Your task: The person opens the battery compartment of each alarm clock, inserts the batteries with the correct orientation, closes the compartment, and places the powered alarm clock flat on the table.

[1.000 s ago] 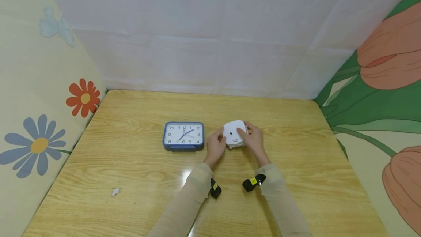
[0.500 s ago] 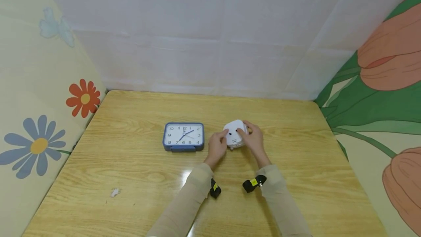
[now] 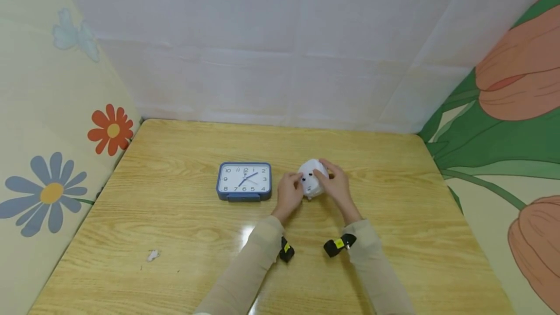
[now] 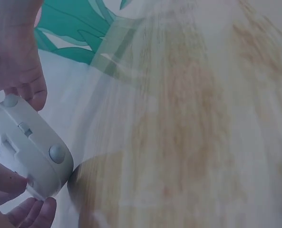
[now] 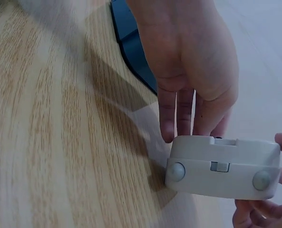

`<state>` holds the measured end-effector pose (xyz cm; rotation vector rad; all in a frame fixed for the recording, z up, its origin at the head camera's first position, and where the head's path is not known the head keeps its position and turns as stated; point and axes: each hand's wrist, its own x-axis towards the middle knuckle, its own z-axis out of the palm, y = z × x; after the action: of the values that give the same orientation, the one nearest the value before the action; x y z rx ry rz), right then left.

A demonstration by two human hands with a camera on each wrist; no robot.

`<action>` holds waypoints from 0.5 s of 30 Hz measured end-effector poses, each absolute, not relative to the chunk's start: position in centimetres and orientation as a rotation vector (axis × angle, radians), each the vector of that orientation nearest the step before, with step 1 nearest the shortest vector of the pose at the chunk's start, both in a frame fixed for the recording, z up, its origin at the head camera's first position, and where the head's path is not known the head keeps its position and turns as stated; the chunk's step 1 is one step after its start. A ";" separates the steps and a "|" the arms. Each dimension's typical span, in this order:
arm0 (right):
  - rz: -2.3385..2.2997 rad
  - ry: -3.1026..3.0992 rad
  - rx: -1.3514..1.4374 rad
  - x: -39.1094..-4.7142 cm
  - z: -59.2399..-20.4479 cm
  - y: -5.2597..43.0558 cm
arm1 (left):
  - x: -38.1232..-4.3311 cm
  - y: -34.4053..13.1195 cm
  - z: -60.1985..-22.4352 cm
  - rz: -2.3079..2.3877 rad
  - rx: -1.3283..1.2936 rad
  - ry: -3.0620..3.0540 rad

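Note:
Both hands hold a small white alarm clock [image 3: 311, 166], its back turned up in the head view and its dial hidden. Two dark knobs show on that back. My left hand [image 3: 288, 194] pinches its left side, with fingertips at one knob. From the right, my right hand [image 3: 338, 186] grips the edge, thumb on the back and fingers behind. In the right wrist view the clock [image 5: 220, 185] shows two round feet and a small slide switch on its underside. Left of the hands lies a blue alarm clock [image 3: 244, 179], dial up, apart from them.
The wooden table [image 3: 197, 237] carries a small white scrap [image 3: 153, 255] at its front left. Behind it hangs a plain white cloth [image 3: 280, 62]. Flower-patterned sheets [image 3: 498, 149] stand along both sides. A black wrist camera [image 3: 286, 251] sits on each forearm.
The white clock has turned and tilted slightly between the hands, so a second knob now shows. Left fingertips have shifted from its side edge onto its back. The blue clock has stayed put.

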<state>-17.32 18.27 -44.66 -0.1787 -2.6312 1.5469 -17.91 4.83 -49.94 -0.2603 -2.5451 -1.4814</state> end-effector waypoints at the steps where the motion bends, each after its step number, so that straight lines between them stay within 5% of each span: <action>1: 1.570 -2.626 -0.169 -17.3 -44.6 18.2 | -17.9 4.9 -49.9 -1.474 -0.263 -2.536; 15: 1.743 -2.608 -0.163 -17.4 -45.1 17.8 | -18.0 5.0 -50.0 -1.669 -0.300 -2.459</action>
<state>-17.39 17.79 -45.11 -0.1631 -2.6079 1.7435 -17.99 4.98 -50.00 -0.3001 -2.4589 -1.6691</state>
